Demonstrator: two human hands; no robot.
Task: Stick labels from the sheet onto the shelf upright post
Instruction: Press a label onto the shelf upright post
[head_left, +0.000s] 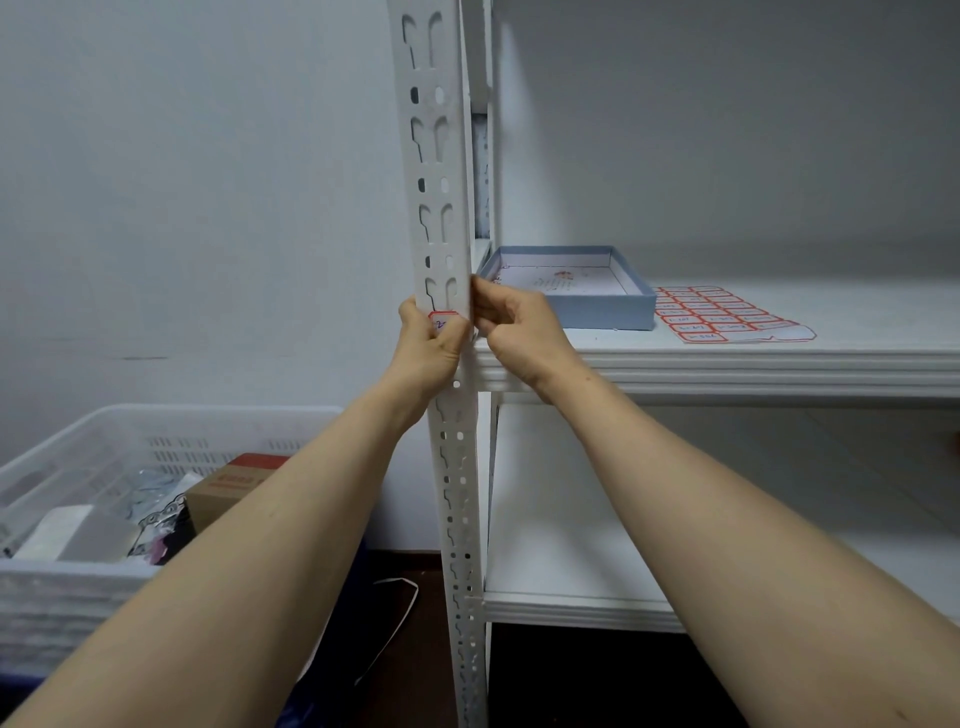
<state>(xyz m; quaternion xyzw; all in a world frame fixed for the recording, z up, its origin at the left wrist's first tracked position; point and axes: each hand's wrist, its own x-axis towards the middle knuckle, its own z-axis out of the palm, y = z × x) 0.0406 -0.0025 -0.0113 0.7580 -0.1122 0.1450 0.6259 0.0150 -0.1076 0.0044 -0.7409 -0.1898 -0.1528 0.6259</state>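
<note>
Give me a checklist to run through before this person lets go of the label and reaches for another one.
1. The label is on the post: ok, on its front, just above the shelf.
2. Pressed flat: cannot tell, the left hand covers its lower part with the thumb.
3. Straight: cannot tell, only its top edge shows.
4. Post steadied: ok, the right hand pinches its right edge.
5. More labels ready: ok, the sheet lies on the shelf beside the box, many labels on it.
</note>
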